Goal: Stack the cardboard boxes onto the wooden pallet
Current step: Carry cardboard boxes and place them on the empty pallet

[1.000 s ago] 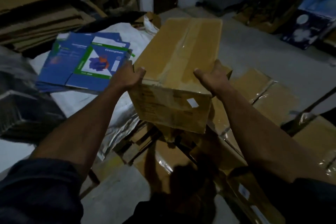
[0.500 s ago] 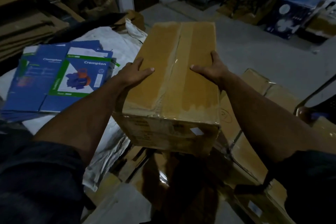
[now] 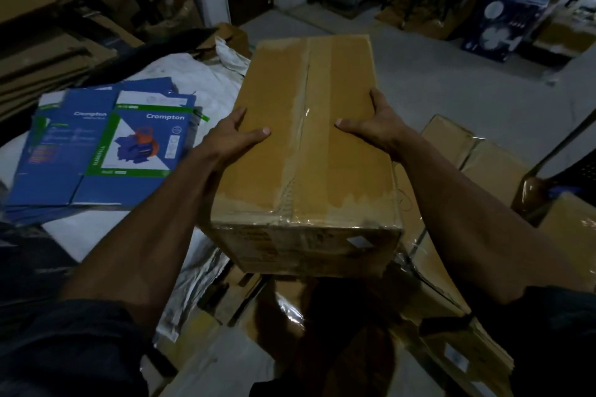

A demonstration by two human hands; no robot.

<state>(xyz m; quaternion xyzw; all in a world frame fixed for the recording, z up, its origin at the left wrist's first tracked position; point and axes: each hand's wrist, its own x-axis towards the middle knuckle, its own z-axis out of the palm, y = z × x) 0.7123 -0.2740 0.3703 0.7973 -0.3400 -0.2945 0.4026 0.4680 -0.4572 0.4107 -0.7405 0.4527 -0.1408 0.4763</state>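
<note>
A long taped cardboard box [image 3: 306, 145] lies lengthways in front of me, held at chest height above other boxes. My left hand [image 3: 233, 135] grips its left edge, thumb lying on the top face. My right hand [image 3: 374, 126] grips the right edge the same way, thumb on top. Several more taped cardboard boxes [image 3: 477, 155] lie below and to the right. The wooden pallet is not visible; whatever is under the boxes is hidden in the dark.
A stack of flat blue Crompton cartons [image 3: 106, 145] lies on a white sack [image 3: 206, 80] at left. Flattened brown cardboard [image 3: 48, 51] is piled at the far left. Bare grey floor [image 3: 451, 84] stretches ahead, with blue fan cartons [image 3: 503, 19] at the back right.
The box has come closer to me and levelled out. Both hands have slid from its near corners forward along the sides to about the middle.
</note>
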